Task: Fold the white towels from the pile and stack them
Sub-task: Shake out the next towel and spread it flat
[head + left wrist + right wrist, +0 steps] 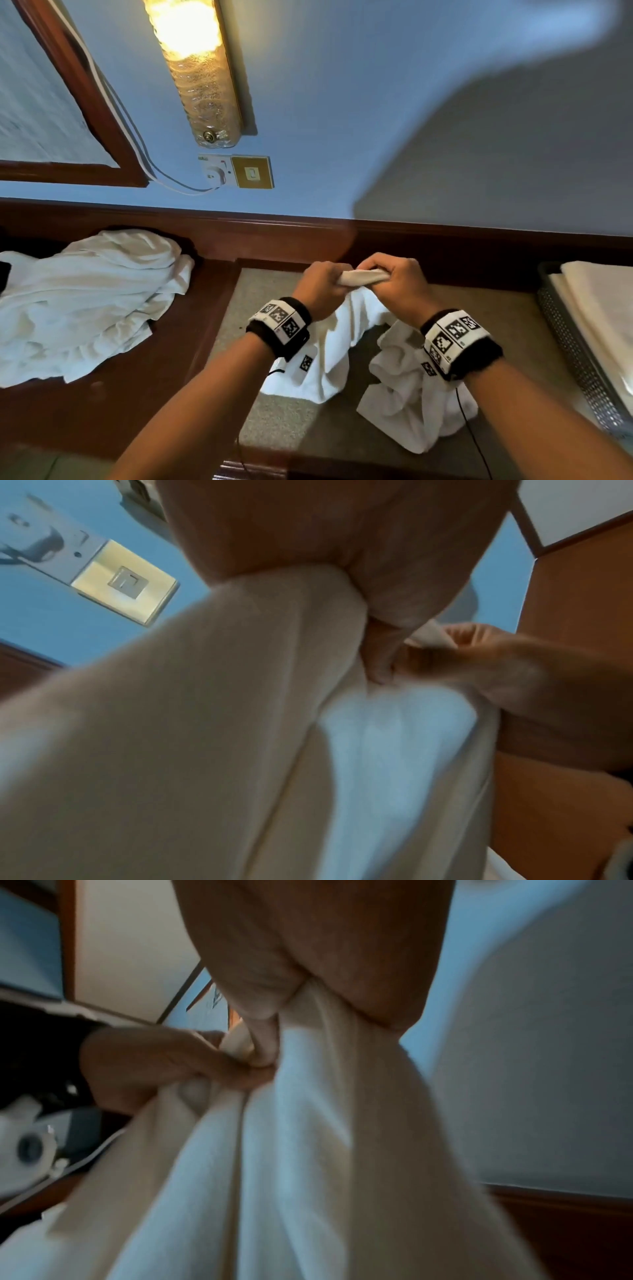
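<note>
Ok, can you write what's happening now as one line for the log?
step: opening towel | left hand: grips towel | right hand: grips towel | pile: waiting left | basket: folded towels

The head camera looks from above, forward and down over both forearms to the counter [274,411] and the blue wall [342,102] behind it. The left wrist camera sits very near under the left hand [342,534] and looks up along it; the towel [205,723] fills most of the picture. The right wrist camera looks in the same way along the right hand [325,947], also very near. All three views share the two hands on the towel, and the head and left wrist views share the wall switch [252,172].
</note>
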The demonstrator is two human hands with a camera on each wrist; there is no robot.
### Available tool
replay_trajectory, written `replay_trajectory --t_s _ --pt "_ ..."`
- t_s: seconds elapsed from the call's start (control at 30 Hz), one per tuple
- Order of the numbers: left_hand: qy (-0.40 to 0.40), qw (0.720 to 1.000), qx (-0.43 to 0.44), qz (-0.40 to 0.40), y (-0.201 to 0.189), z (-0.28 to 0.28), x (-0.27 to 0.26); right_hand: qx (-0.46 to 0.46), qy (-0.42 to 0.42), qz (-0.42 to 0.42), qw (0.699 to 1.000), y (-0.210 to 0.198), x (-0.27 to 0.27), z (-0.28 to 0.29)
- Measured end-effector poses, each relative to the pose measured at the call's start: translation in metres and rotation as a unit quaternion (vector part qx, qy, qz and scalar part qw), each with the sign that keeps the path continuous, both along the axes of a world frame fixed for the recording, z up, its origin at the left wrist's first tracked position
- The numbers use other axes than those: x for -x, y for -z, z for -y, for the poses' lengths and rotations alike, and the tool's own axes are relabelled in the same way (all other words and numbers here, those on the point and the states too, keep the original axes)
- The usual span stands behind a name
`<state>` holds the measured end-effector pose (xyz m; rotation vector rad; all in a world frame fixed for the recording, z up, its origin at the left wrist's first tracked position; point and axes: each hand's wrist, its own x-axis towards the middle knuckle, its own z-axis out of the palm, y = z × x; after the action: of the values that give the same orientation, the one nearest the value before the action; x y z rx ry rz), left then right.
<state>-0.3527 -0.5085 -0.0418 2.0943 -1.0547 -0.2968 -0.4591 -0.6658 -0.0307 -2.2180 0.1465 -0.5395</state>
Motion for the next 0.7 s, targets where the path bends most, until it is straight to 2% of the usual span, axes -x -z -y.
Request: replay_trajectory --t_s 0.1,0.17,0.27,0.3,0.37,0.43,0.5,0.6,0.63,0.7 --pt "-0.011 0.997 0.069 -0.036 -0.002 -0.01 -0.005 0.105 0.052 -0.006 0.993 0.026 0.011 0.025" --pt "0.0 0.991 0.118 -0.065 -0.007 -0.021 -0.011 0.117 0.107 -0.053 0.986 0.052 0.023 0.046" --pt "-0.041 0.981 0.147 -0.118 -0.016 -0.039 -0.025 0.033 0.235 -0.121 0.964 0.079 0.044 0.069" --pt "-0.055 0.982 0.136 -0.122 -0.016 -0.044 -0.033 -0.006 0.265 -0.132 0.955 0.082 0.049 0.075" --pt "-0.061 0.991 0.053 -0.104 -0.012 -0.051 -0.042 -0.076 0.282 -0.123 0.948 0.079 0.049 0.08" --pt "-0.044 0.995 -0.044 -0.082 -0.009 -0.051 -0.038 -0.119 0.255 -0.097 0.955 0.061 0.04 0.075" --pt "-0.015 0.995 -0.071 -0.065 -0.006 -0.041 -0.022 -0.116 0.18 -0.077 0.974 0.037 0.029 0.059" --pt "0.035 0.998 -0.017 -0.049 -0.004 -0.009 0.01 -0.069 0.029 -0.087 0.993 0.002 0.016 0.028" --pt "0.05 0.998 0.003 -0.041 -0.002 0.003 0.018 -0.054 0.004 -0.087 0.995 -0.004 0.013 0.022" --pt "0.044 0.997 0.05 -0.033 0.003 0.014 0.021 -0.042 0.015 -0.062 0.997 -0.008 0.009 0.02"
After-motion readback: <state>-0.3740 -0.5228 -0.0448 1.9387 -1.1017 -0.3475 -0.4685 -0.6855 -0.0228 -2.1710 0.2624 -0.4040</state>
